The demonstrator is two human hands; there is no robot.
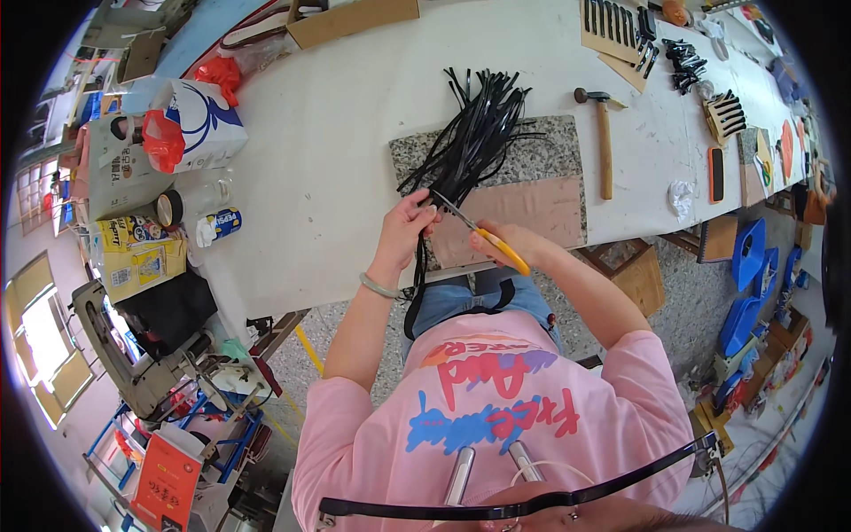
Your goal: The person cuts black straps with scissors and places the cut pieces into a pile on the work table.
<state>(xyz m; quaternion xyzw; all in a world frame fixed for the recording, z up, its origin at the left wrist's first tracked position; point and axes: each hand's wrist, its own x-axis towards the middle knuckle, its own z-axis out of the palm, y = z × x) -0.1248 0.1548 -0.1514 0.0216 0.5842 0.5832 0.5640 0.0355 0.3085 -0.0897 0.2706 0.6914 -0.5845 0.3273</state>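
Observation:
A bundle of thin black strips lies spread over a speckled stone slab in front of me. My left hand pinches some of the strips at the bundle's near end, and loose ends hang down over the table's edge. In my right hand is a pair of scissors with yellow handles. Its blades point up and left, reaching the strips just beside my left fingers. Whether the blades are parted is too small to tell. A pinkish flat sheet covers the slab's near part.
Right of the slab lies a hammer with a wooden handle. Beyond it are black strap pieces on cardboard and an orange-edged phone. On the left stand a white bag, a clear jar and a blue can.

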